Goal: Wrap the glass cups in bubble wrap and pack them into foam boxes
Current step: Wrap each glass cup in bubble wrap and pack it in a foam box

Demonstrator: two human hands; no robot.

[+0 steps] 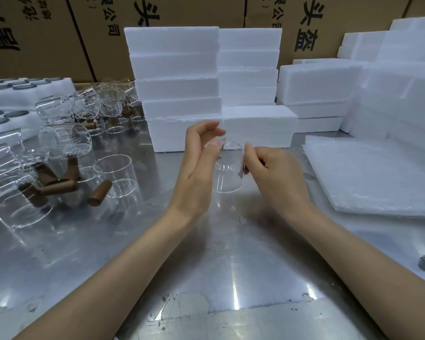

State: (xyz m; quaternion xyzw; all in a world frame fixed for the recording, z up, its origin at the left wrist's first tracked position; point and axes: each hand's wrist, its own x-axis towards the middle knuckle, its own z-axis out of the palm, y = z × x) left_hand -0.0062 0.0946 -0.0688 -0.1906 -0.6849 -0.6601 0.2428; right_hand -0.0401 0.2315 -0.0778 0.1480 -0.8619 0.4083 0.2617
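Note:
A clear glass cup [227, 173] is held above the steel table [231, 266], between both hands. My right hand [270, 173] pinches its right side with curled fingers. My left hand [199, 163] lies against its left side with fingers mostly straight, thumb touching the glass. A stack of bubble wrap sheets [373, 175] lies on the right. White foam boxes [182, 89] are stacked just behind the cup.
Many glass cups with brown handles [66, 143] lie crowded on the left of the table. Foam trays with round holes [22, 89] sit at far left. More foam boxes [329, 87] pile up at the right, with cardboard cartons [47, 33] behind.

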